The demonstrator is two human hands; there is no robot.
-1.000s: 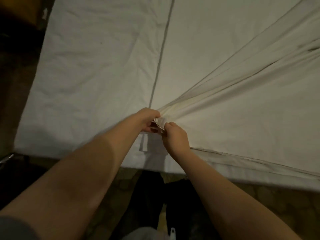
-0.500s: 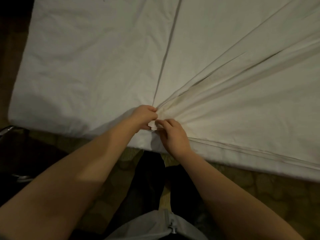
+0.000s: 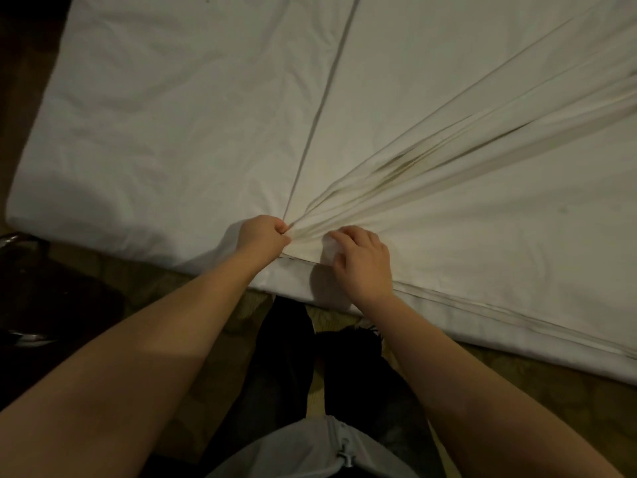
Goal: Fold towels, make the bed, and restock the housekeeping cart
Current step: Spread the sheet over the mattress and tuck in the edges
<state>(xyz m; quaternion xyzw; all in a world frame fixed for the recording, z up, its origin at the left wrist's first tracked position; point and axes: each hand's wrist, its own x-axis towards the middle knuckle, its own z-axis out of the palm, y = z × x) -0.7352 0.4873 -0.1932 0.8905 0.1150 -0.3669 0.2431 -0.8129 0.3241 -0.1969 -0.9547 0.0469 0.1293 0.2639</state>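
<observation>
Hands no longer bunched together. The right hand (image 3: 362, 260) has slid off to the right of the left hand (image 3: 263, 236), and a strip of sheet (image 3: 448, 219) now shows between them. The right fingers (image 3: 339, 232) now pinch a small white bit of sheet on their own, just beside the bunch in the left fingers (image 3: 282, 232). That bunch has been dragged nearer the bed (image 3: 103, 208) edge. The creases (image 3: 406, 167) fanning away from the fingers are longer and darker.
</observation>
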